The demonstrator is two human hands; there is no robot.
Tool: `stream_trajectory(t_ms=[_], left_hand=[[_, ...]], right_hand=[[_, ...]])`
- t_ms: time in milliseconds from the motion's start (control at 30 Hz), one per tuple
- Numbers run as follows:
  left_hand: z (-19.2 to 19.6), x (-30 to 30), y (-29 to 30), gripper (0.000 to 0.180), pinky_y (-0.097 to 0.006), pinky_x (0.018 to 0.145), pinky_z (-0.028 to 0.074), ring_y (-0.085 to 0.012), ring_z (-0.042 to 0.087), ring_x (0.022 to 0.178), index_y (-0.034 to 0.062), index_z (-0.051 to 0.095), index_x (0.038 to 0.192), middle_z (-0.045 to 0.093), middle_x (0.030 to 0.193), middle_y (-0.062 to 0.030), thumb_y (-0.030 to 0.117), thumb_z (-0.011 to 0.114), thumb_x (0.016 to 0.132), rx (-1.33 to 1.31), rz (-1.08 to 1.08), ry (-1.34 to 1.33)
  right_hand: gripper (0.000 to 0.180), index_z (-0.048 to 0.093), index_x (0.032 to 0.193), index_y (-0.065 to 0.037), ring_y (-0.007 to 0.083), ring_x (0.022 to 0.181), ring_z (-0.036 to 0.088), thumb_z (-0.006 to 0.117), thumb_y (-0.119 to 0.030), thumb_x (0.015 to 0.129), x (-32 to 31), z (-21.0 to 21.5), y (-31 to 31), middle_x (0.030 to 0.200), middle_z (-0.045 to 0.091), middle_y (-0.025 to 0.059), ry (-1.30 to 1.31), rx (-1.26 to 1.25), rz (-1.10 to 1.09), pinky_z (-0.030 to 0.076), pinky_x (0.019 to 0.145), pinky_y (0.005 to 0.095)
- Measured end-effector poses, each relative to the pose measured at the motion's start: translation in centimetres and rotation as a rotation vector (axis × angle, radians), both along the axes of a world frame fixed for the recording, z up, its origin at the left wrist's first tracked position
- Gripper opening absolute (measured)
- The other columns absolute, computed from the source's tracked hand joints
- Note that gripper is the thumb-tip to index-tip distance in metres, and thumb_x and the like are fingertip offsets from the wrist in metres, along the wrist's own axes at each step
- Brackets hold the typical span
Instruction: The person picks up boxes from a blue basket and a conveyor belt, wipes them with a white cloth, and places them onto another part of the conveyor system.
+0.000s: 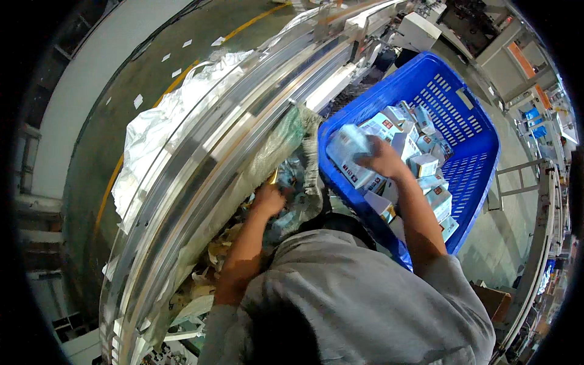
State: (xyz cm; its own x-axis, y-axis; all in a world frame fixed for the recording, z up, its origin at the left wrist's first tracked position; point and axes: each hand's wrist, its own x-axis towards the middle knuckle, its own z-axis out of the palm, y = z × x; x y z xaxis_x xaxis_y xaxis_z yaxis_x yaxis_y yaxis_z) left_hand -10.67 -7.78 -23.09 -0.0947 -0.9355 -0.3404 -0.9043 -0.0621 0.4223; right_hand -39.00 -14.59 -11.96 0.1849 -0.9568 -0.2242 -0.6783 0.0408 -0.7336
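A blue plastic basket (480, 201) stands to the right, filled with many small white and light-blue boxes (424, 165). My right hand (384, 159) is inside it, fingers closed on a pale blue-white box (348, 146) near the basket's left side; that box is smeared by motion. On the left, my left hand (271, 198) is low over an open woven sack (277, 143) that holds crumpled clear plastic and brown scraps. Its fingers are curled beside a small yellowish piece (274, 176); what they hold is too small to make out.
A curved-looking metal conveyor rail (207, 140) runs along the left of the sack. Beyond it lies a big white sack (152, 146) on the green floor, with scattered paper slips. A white machine box (417, 31) stands behind the basket; a metal frame (544, 219) is at the right.
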Motion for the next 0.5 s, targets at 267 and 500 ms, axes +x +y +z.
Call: stream_trajectory(t_ms=[267, 500], left_hand=[[14.3, -2.0, 3.7, 0.055, -0.034, 0.079, 0.039, -0.0258, 0.049, 0.092, -0.0008, 0.039, 0.112, 0.051, 0.099, -0.0162, 0.022, 0.063, 0.069, -0.058, 0.0, 1.277], [17.7, -3.1, 5.2, 0.047, -0.026, 0.068, 0.044, -0.0144, 0.054, 0.08, 0.0, 0.045, 0.1, 0.055, 0.09, -0.0079, 0.007, 0.068, 0.06, -0.424, 0.197, 1.391]], right_hand=[[0.066, 0.028, 0.119, 0.002, 0.019, 0.098, 0.043, 0.06, -0.011, 0.064, 3.0, 4.5, 7.6, 0.106, 0.045, 0.0115, -1.02, 0.193, 0.107, 0.032, 0.086, 0.0299], [0.041, 0.045, 0.097, 0.002, 0.0125, 0.078, 0.05, 0.064, -0.021, 0.068, 11.7, 5.9, 8.7, 0.085, 0.053, 0.0068, -0.971, -0.082, 0.121, 0.041, 0.068, 0.0264]])
